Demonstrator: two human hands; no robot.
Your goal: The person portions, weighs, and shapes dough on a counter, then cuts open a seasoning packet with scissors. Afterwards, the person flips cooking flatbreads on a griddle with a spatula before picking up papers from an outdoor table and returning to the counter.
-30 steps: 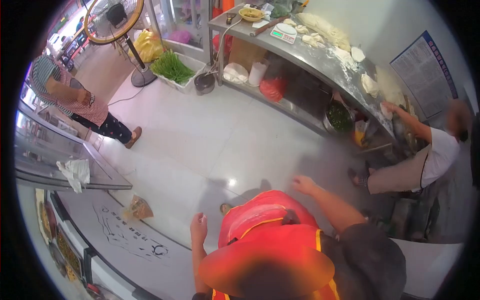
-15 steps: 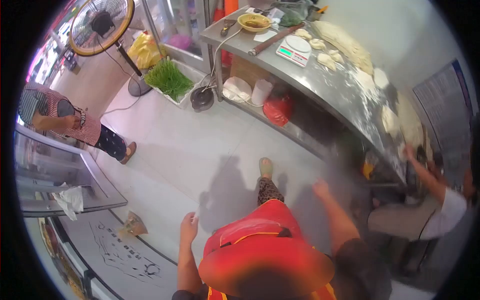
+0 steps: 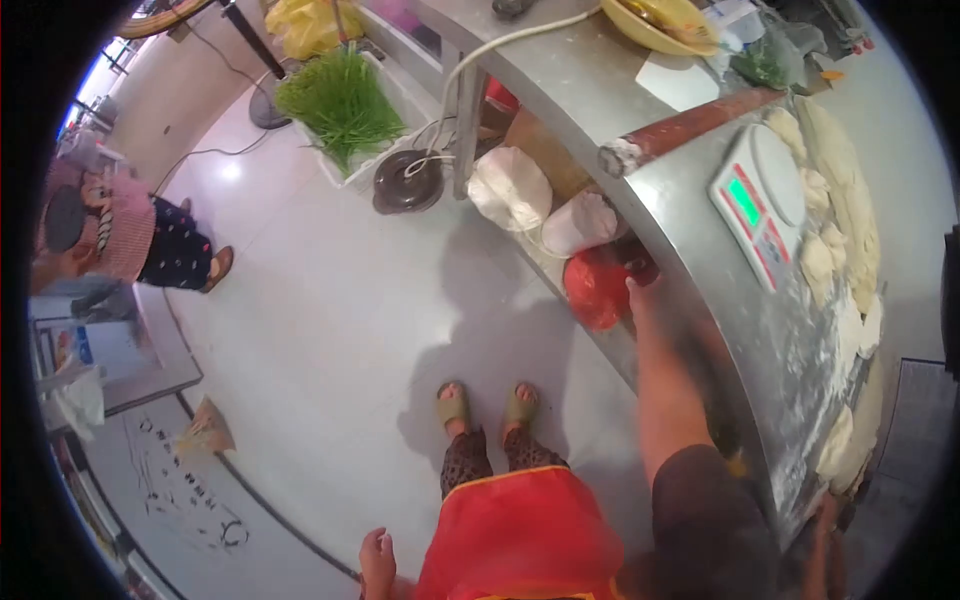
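My right hand point(image 3: 645, 298) reaches forward and down to the shelf under the steel table, beside a red plastic bag point(image 3: 597, 290). Its fingers look stretched out, somewhat blurred; whether they touch the bag I cannot tell. Left of the bag stand a whitish roll-like container point(image 3: 578, 224) and a white bundle point(image 3: 510, 188). My left hand point(image 3: 377, 562) hangs low at my side, left of my red apron point(image 3: 530, 530). Its fingers are loosely bent, with nothing visible in them.
The floured steel table point(image 3: 715, 300) carries a digital scale point(image 3: 755, 205), dough pieces point(image 3: 822, 262), a rolling pin point(image 3: 690, 130) and a yellow bowl point(image 3: 655, 25). Greens fill a white box point(image 3: 390, 95) on the floor. A person point(image 3: 130, 225) stands left; another's arm point(image 3: 822, 550) is lower right.
My view has moved closer to the table. My right hand has gone forward to the red bag on the lower shelf. My left hand has dropped lower in view; both my feet now show.
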